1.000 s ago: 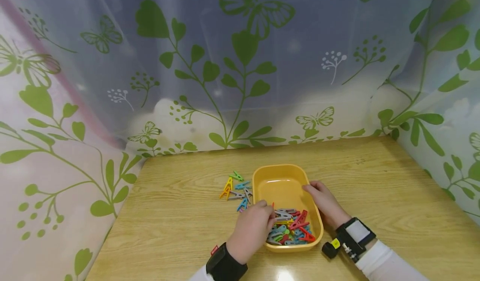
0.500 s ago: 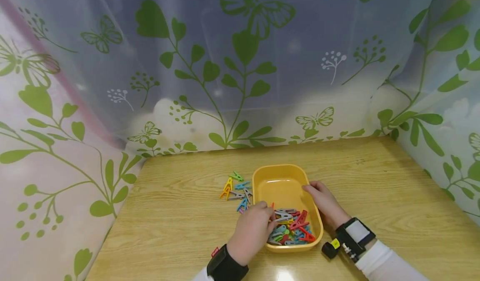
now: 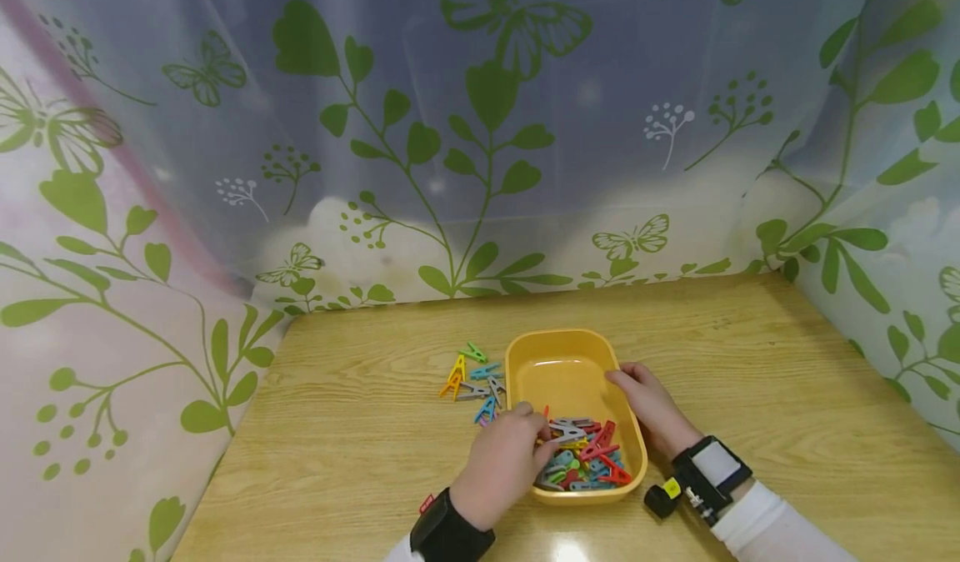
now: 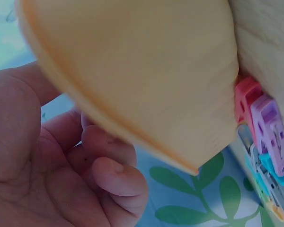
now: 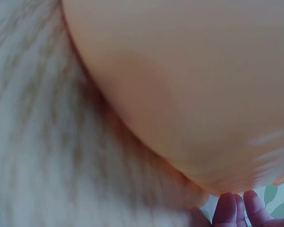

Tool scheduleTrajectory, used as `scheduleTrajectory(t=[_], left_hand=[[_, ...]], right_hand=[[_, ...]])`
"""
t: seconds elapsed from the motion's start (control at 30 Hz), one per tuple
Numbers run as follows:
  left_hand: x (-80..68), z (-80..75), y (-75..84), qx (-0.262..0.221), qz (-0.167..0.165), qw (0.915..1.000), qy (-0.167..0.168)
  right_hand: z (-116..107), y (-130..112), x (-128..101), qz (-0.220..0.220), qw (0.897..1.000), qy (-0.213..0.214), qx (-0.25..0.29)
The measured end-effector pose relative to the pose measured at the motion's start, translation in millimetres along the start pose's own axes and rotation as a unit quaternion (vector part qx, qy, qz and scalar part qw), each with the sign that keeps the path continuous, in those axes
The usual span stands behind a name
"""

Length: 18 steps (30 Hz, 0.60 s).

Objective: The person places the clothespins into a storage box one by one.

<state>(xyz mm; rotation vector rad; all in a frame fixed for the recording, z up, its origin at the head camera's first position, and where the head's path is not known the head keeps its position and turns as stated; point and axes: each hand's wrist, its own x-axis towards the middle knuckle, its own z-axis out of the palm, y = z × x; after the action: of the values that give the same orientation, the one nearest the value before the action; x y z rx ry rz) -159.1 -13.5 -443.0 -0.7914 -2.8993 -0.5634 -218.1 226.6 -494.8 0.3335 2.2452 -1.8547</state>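
A yellow plastic tray [image 3: 517, 360] sits on the wooden table, its near end heaped with several coloured clips [image 3: 588, 460]. My left hand [image 3: 534, 430] reaches over the tray's left rim, its curled fingertips against a grey clip [image 3: 564, 429] on the heap; whether they pinch it is hidden. In the left wrist view the left hand [image 4: 109, 172] curls behind the tray's outer wall [image 4: 132, 71]. My right hand [image 3: 626, 378] grips the tray's right rim, and its fingertips [image 5: 234, 210] show beside the tray wall [image 5: 189, 85].
Several loose clips [image 3: 472, 377] lie on the table [image 3: 360, 445] just left of the tray, and some of these clips [image 4: 265, 132] show in the left wrist view. A leaf-and-butterfly curtain [image 3: 480, 128] closes off the back and both sides.
My left hand has edged slightly right and deeper over the heap of clips. The right hand and the tray have stayed put.
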Motion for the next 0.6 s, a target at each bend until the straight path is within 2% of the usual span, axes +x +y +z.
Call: scheduleTrajectory(t=[0.2, 0.43, 0.6], left_hand=[[2.6, -17.4, -11.4, -0.028, -0.004, 0.9983, 0.050], [6.9, -31.3, -43.8, -0.033, -0.053, 0.9928, 0.102], [8.9, -26.6, -71.1, -0.017, -0.103, 0.9901, 0.094]], right_hand=[[0, 0, 0, -0.002, 1.000, -0.002, 0.002], [0, 0, 0, -0.002, 1.000, -0.005, 0.004], [0, 0, 0, -0.001, 1.000, -0.005, 0.007]])
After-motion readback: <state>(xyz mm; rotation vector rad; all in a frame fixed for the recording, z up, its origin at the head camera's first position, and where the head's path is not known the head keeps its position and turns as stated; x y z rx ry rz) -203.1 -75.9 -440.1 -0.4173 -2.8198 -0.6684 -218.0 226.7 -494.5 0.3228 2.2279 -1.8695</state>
